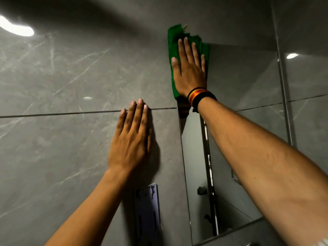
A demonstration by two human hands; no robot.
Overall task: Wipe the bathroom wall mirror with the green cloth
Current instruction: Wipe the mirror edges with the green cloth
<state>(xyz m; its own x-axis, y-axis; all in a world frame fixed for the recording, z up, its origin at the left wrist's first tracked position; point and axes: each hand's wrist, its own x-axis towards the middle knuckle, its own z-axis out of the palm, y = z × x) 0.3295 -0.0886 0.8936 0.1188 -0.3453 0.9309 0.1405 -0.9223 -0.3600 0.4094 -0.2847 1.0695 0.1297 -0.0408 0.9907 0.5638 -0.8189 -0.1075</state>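
The wall mirror fills the right half of the head view, its left edge running down the middle. My right hand lies flat, fingers spread, pressing the green cloth against the mirror's top left corner; the cloth overlaps onto the tile beside and above the glass. A band of coloured threads circles that wrist. My left hand rests flat and empty on the grey tiled wall, just left of the mirror's edge.
A pale purple plastic holder is fixed to the tile below my left hand. The mirror reflects a metal rail and fittings. Ceiling light glare shows at the upper left.
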